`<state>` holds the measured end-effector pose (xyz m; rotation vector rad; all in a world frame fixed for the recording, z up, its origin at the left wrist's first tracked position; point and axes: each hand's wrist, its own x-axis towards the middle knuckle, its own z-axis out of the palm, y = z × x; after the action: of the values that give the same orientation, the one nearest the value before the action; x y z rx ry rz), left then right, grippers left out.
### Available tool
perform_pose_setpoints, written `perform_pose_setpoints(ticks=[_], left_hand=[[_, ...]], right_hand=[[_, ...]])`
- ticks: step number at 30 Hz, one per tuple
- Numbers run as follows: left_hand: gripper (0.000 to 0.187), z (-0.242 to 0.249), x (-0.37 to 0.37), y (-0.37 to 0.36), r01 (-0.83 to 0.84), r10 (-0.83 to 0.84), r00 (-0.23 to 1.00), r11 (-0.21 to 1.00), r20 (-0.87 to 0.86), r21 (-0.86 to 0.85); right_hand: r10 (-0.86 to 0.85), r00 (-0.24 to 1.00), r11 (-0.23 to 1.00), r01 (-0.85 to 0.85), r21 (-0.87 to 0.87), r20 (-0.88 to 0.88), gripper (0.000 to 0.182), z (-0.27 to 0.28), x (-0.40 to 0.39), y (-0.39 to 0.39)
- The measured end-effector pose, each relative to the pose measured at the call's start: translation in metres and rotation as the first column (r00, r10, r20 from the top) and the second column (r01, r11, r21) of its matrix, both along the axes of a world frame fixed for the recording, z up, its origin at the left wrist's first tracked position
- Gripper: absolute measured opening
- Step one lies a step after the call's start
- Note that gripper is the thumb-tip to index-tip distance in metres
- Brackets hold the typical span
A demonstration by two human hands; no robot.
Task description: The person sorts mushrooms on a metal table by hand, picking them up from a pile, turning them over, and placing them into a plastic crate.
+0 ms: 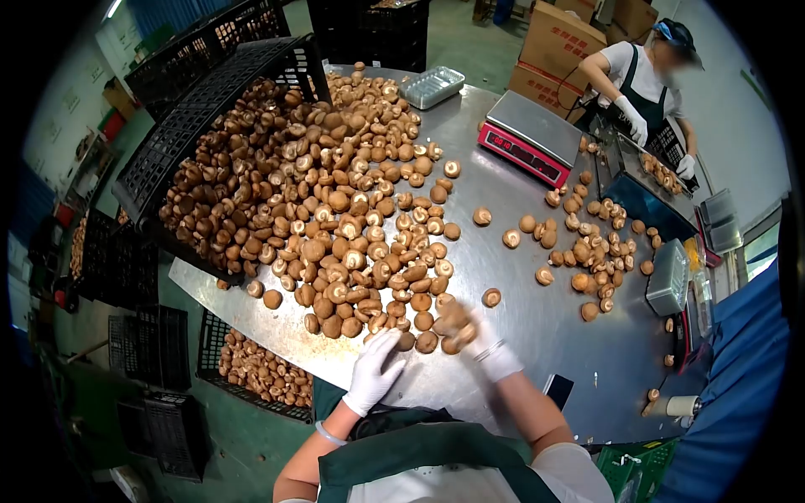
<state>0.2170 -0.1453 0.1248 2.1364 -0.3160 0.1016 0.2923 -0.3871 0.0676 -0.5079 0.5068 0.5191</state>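
Brown shiitake mushrooms spill in a big heap from a tipped black crate onto a metal table. My left hand, in a white glove, is at the near edge of the heap. Its thumb stands apart from the fingers, and no mushroom shows in it. My right hand, also gloved, is smeared by motion just right of the heap. A few blurred mushrooms are at its fingers, which seem closed round them. One single mushroom lies on the metal beyond that hand.
A red scale and a clear plastic tray stand at the back. More mushrooms lie to the right. A phone is near the front edge. A co-worker works at the far right. Below left stands a filled crate.
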Motion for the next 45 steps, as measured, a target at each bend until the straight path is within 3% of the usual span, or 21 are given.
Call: perform_pose_setpoints(ticks=[2, 3, 4, 5, 6, 8, 11, 13, 14, 15, 17, 18, 20, 24, 30, 32, 34, 38, 40, 42, 45], left_hand=[[0.045, 0.0, 0.003, 0.009, -0.083, 0.082, 0.995, 0.996, 0.047, 0.018], [0.044, -0.001, 0.006, 0.015, -0.133, 0.131, 0.99, 0.99, 0.055, 0.037], [0.043, -0.004, 0.009, 0.021, -0.186, 0.183, 0.981, 0.981, 0.065, 0.054], [0.041, -0.007, 0.013, 0.026, -0.265, 0.257, 0.959, 0.962, 0.118, 0.062], [0.041, -0.009, 0.017, 0.033, -0.307, 0.296, 0.949, 0.946, 0.11, 0.1], [0.043, -0.013, 0.028, 0.04, -0.401, 0.378, 0.91, 0.906, 0.168, 0.135], [0.047, -0.012, 0.054, 0.042, -0.417, 0.377, 0.907, 0.87, 0.189, 0.264], [0.05, -0.013, 0.071, 0.037, -0.39, 0.336, 0.92, 0.833, 0.203, 0.391], [0.052, -0.016, 0.078, 0.033, -0.371, 0.306, 0.928, 0.809, 0.213, 0.456], [0.052, -0.022, 0.082, 0.029, -0.342, 0.276, 0.939, 0.792, 0.203, 0.505], [0.045, -0.034, 0.081, 0.022, -0.305, 0.224, 0.949, 0.833, 0.224, 0.462], [0.041, -0.039, 0.077, 0.02, -0.278, 0.203, 0.954, 0.874, 0.22, 0.4], [0.032, -0.035, 0.064, 0.021, -0.277, 0.181, 0.945, 0.886, 0.271, 0.372], [0.04, -0.04, 0.026, 0.037, -0.214, 0.139, 0.958, 0.93, 0.251, 0.299], [0.049, -0.072, -0.028, 0.052, -0.318, 0.32, 0.947, 0.947, -0.035, 0.042], [0.051, -0.074, -0.035, 0.052, -0.394, 0.393, 0.914, 0.919, -0.098, 0.01], [0.053, -0.078, -0.037, 0.051, -0.415, 0.416, 0.906, 0.909, -0.08, 0.028], [0.057, -0.073, -0.033, 0.05, -0.45, 0.458, 0.887, 0.886, -0.058, 0.113], [0.059, -0.071, -0.03, 0.052, -0.462, 0.466, 0.885, 0.873, 0.017, 0.153], [0.06, -0.067, -0.03, 0.058, -0.413, 0.431, 0.902, 0.843, 0.024, 0.344], [0.055, -0.069, -0.036, 0.073, -0.467, 0.484, 0.875, 0.823, 0.03, 0.323]], right_hand=[[-0.269, 0.962, 0.955, 0.259, -0.147, -0.054, 0.028, 0.051, 0.037, -0.034], [-0.395, 0.914, 0.918, 0.389, 0.08, 0.09, 0.033, 0.038, 0.057, -0.069], [-0.657, 0.75, 0.745, 0.628, 0.226, 0.083, 0.039, 0.029, 0.082, -0.101], [-0.722, 0.671, 0.68, 0.733, -0.002, 0.171, 0.056, 0.035, 0.087, -0.121], [-0.82, 0.556, 0.569, 0.816, 0.101, 0.136, 0.074, 0.033, 0.097, -0.14], [-0.847, 0.514, 0.521, 0.854, 0.015, 0.134, 0.084, 0.014, 0.112, -0.151], [-0.346, 0.876, 0.805, 0.462, -0.372, 0.337, 0.059, 0.044, 0.102, -0.055], [0.27, 0.819, 0.595, 0.271, -0.757, 0.506, 0.051, 0.034, 0.107, 0.006], [0.388, 0.756, 0.605, 0.222, -0.764, 0.527, 0.054, 0.032, 0.104, 0.039], [0.775, 0.396, 0.207, 0.577, -0.79, 0.493, 0.06, 0.018, 0.11, 0.056], [0.938, 0.344, -0.202, 0.634, -0.747, 0.038, 0.069, 0.017, 0.1, 0.09], [0.953, 0.298, -0.247, 0.677, -0.693, -0.049, 0.061, 0.018, 0.089, 0.101], [0.992, 0.124, -0.104, 0.789, -0.606, -0.009, 0.053, 0.012, 0.074, 0.102], [0.998, -0.003, -0.037, 0.801, -0.597, -0.065, 0.04, 0.033, 0.034, 0.078], [0.999, -0.01, -0.023, 0.779, -0.626, -0.049, 0.028, 0.025, 0.014, 0.039], [0.996, 0.08, -0.078, 0.748, -0.659, -0.026, 0.028, 0.017, 0.015, 0.039], [0.987, 0.155, -0.095, 0.752, -0.653, 0.035, 0.033, 0.034, 0.018, 0.057], [0.974, -0.004, 0.179, 0.619, -0.765, 0.224, 0.054, 0.052, 0.019, 0.115], [0.993, -0.117, 0.07, 0.663, -0.746, -0.01, 0.067, 0.039, 0.01, 0.139], [0.985, -0.162, 0.06, 0.653, -0.755, -0.062, 0.067, 0.026, -0.005, 0.142], [0.984, -0.107, 0.18, 0.562, -0.807, 0.145, 0.055, 0.011, -0.012, 0.113]])
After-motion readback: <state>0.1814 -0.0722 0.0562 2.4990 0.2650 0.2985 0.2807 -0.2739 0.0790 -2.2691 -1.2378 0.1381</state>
